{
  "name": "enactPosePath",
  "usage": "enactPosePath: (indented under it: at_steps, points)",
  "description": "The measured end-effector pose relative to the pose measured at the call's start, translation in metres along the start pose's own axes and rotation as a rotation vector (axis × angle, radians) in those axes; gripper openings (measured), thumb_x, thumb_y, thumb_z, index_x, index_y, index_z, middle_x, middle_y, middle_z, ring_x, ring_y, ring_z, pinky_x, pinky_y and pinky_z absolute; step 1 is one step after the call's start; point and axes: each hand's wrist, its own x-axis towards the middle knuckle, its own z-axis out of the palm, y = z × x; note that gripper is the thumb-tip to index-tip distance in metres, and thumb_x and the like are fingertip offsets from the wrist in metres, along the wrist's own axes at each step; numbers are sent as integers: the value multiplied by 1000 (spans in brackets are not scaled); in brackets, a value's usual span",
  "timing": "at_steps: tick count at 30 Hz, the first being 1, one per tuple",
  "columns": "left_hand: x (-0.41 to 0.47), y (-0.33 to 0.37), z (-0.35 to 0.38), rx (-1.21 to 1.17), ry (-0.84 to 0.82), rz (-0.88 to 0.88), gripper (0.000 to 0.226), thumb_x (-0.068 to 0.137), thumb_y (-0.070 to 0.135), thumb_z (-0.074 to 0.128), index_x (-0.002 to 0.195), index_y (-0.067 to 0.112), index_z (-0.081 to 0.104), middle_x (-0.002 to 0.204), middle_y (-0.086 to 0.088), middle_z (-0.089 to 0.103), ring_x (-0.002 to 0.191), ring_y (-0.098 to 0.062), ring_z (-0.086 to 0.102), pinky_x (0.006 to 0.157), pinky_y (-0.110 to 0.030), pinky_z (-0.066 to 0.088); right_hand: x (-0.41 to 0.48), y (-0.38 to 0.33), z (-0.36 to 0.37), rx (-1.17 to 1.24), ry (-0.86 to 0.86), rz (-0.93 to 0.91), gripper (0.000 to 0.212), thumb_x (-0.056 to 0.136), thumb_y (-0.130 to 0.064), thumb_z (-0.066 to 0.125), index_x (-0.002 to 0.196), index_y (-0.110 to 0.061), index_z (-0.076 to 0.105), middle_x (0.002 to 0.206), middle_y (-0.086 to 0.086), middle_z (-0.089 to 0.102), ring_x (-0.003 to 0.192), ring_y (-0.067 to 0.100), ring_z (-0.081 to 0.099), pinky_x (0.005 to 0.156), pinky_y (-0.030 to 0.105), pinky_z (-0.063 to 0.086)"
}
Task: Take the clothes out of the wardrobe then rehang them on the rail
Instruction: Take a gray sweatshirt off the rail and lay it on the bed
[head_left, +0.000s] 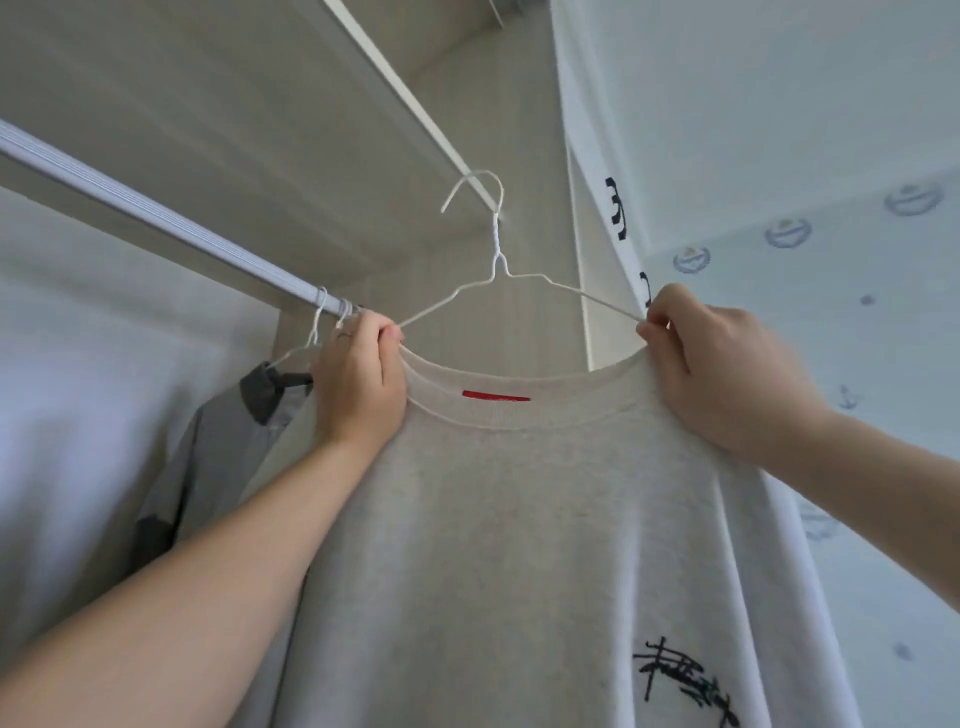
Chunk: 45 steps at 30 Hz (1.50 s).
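Sweatshirt (519, 519) hangs between both hands, hanger (497, 260) at its collar | left hand (358, 384) curled round collar and hanger end | right hand (727, 374) pinches opposite end | hook free above hands | grey garment (223, 441) on rail (156, 218) beyond left hand

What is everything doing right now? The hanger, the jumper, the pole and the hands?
Wire hanger: held up, hook off the rail.
Pale sweatshirt: on the wire hanger, hanging down.
Rail: carries other hangers near its end.
Grey shirt: hanging from the rail.
Left hand: grips the pale sweatshirt's shoulder.
Right hand: pinches the wire hanger's end.
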Motion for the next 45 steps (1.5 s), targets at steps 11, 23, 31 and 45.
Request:
enactPosePath:
  at_steps: [11,23,31,45]
  points:
    - [-42,207,71,-224,-38,-115,27,97,26,39,90,9,60,92,-11,65,85,-36,55,76,-42,36,-42,118,-182,-247,-139,133,19,100,-36,40,89,-23,49,64,-10,48,58,28,49,54,32,35]
    - [-176,404,166,-608,-239,-305,24,98,29,41,89,14,57,89,0,61,85,-25,50,78,-34,30,-154,213,-324,-518,-357,317,19,98,-41,39,91,-30,51,70,-13,55,63,20,53,55,30,37]
    - [-318,494,254,-807,-474,-316,26,100,35,36,90,19,53,87,10,50,87,-20,48,80,-36,33,-269,282,-347,-616,-493,532,14,98,-37,46,92,-33,58,67,-17,54,63,17,55,57,31,42]
    - [-524,592,431,-1036,-812,-255,24,99,21,47,93,1,59,92,-15,61,89,-36,53,80,-43,39,-461,408,-290,-650,-618,898,19,98,-37,51,91,-22,62,61,-8,53,59,19,50,60,40,50]
